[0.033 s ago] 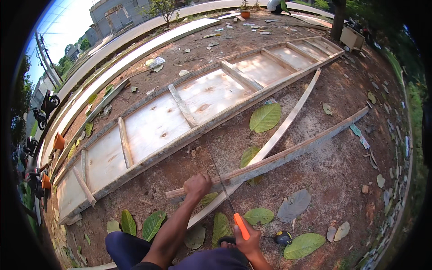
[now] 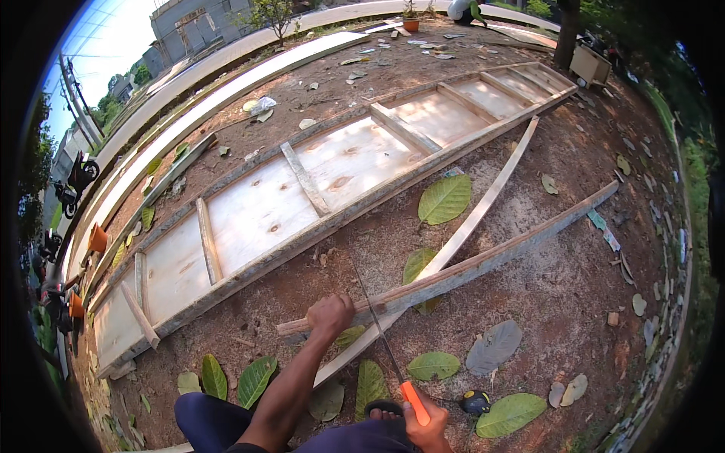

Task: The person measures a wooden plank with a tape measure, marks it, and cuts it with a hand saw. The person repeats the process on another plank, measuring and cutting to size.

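My left hand [image 2: 331,316] is wrapped round the near end of a wooden beam [image 2: 483,255], pressing down on it. In my right hand [image 2: 427,425] is a handsaw [image 2: 416,402], gripped by its orange handle. The thin saw blade runs forward across the beam, just right of my left fist. Under the beam lies a pale wooden strip [image 2: 464,228], crossing it at an angle on the ground. Sawdust covers the soil around the beam.
Beyond the beam lies a long plywood panel [image 2: 260,204] framed with wooden battens. A black and yellow tape measure [image 2: 475,402] rests beside my right hand. Large leaves [image 2: 512,414] are scattered about. A tree trunk [image 2: 568,38] and a person [image 2: 464,10] are far off.
The handsaw and my right hand have drawn back slightly toward me and to the right. My left hand stays on the beam.
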Demonstrator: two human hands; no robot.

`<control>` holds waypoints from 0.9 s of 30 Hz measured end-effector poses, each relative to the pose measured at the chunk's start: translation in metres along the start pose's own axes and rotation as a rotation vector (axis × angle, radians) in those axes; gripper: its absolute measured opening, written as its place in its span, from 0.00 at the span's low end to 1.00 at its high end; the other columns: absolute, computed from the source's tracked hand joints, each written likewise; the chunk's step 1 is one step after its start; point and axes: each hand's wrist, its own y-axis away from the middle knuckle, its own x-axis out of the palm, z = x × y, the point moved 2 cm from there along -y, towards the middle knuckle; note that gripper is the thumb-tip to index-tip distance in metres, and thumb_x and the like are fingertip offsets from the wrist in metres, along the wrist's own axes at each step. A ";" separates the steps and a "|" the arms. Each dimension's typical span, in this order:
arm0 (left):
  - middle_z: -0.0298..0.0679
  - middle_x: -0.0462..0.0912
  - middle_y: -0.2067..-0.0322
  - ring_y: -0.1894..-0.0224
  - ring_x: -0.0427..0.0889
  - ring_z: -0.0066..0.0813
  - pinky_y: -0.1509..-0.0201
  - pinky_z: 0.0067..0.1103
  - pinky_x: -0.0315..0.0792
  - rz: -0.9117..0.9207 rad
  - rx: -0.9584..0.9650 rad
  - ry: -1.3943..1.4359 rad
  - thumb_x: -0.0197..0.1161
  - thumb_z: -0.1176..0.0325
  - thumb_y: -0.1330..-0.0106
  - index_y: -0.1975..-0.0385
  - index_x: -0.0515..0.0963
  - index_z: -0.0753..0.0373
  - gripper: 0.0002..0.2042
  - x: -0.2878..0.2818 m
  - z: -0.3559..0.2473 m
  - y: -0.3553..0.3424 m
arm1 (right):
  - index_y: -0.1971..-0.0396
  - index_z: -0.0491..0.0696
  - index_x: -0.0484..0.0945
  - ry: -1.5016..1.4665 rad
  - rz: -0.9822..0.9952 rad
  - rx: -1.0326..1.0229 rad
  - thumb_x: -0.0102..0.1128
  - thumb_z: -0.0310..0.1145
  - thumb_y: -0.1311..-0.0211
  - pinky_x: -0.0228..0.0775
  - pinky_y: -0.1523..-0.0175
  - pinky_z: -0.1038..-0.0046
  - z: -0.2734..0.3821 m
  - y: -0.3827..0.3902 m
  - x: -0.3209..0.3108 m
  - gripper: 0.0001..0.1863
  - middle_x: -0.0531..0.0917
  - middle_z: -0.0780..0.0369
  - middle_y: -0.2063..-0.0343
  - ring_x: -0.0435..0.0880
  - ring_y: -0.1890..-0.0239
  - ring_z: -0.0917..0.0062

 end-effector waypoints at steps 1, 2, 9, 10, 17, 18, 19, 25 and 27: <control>0.61 0.87 0.61 0.57 0.89 0.57 0.48 0.44 0.80 -0.001 -0.013 -0.004 0.43 0.51 0.28 0.63 0.89 0.67 0.28 0.001 0.002 0.000 | 0.43 0.36 0.81 -0.105 0.045 0.055 0.59 0.24 0.37 0.80 0.44 0.70 0.013 0.029 -0.026 0.21 0.90 0.49 0.57 0.91 0.53 0.69; 0.61 0.87 0.63 0.58 0.89 0.57 0.49 0.44 0.80 -0.043 0.019 -0.009 0.43 0.51 0.28 0.64 0.89 0.67 0.28 0.010 -0.001 -0.004 | 0.44 0.35 0.81 -0.130 0.030 0.072 0.60 0.25 0.37 0.80 0.44 0.69 0.012 0.033 -0.034 0.22 0.89 0.48 0.57 0.90 0.52 0.68; 0.59 0.87 0.71 0.67 0.88 0.60 0.58 0.47 0.80 -0.172 0.144 -0.065 0.46 0.55 0.29 0.72 0.87 0.66 0.25 0.021 0.009 -0.004 | 0.43 0.37 0.80 -0.078 0.063 0.048 0.63 0.28 0.34 0.80 0.67 0.69 0.021 -0.083 0.040 0.21 0.86 0.52 0.73 0.89 0.73 0.74; 0.60 0.86 0.72 0.68 0.87 0.60 0.59 0.47 0.80 -0.181 0.177 -0.067 0.46 0.55 0.29 0.72 0.87 0.66 0.25 0.019 0.002 -0.006 | 0.42 0.37 0.80 -0.088 0.021 0.018 0.63 0.28 0.34 0.80 0.67 0.69 0.018 -0.087 0.040 0.21 0.86 0.53 0.73 0.89 0.74 0.74; 0.62 0.86 0.72 0.68 0.87 0.58 0.56 0.47 0.80 -0.032 0.006 -0.010 0.44 0.53 0.29 0.73 0.86 0.72 0.28 0.005 0.005 0.003 | 0.42 0.28 0.76 -0.140 0.153 0.106 0.57 0.25 0.32 0.80 0.42 0.65 0.045 0.021 -0.038 0.22 0.87 0.45 0.55 0.89 0.50 0.62; 0.61 0.86 0.72 0.69 0.87 0.57 0.58 0.46 0.79 -0.036 0.004 -0.021 0.44 0.53 0.30 0.73 0.86 0.71 0.28 0.010 0.009 0.008 | 0.42 0.30 0.77 -0.145 0.126 0.075 0.58 0.26 0.32 0.82 0.47 0.66 0.044 0.010 -0.026 0.22 0.89 0.46 0.59 0.91 0.54 0.65; 0.61 0.86 0.73 0.70 0.87 0.56 0.59 0.46 0.79 -0.074 0.005 -0.023 0.44 0.53 0.30 0.74 0.86 0.71 0.28 0.008 0.008 0.003 | 0.42 0.32 0.78 -0.109 0.098 0.092 0.59 0.26 0.32 0.82 0.52 0.67 0.035 -0.019 -0.003 0.21 0.88 0.48 0.63 0.91 0.60 0.68; 0.61 0.85 0.75 0.73 0.85 0.54 0.63 0.47 0.77 -0.129 0.082 -0.038 0.43 0.53 0.30 0.75 0.86 0.71 0.29 0.026 0.020 0.008 | 0.43 0.35 0.80 -0.086 0.106 0.140 0.62 0.28 0.33 0.81 0.60 0.70 0.019 -0.076 0.042 0.20 0.88 0.52 0.69 0.89 0.68 0.74; 0.63 0.85 0.70 0.67 0.86 0.58 0.56 0.48 0.77 -0.034 -0.004 -0.011 0.44 0.53 0.30 0.71 0.86 0.71 0.28 0.002 0.004 0.003 | 0.42 0.36 0.79 -0.095 0.084 0.098 0.61 0.28 0.32 0.83 0.54 0.72 0.026 -0.014 -0.007 0.21 0.90 0.52 0.63 0.91 0.63 0.73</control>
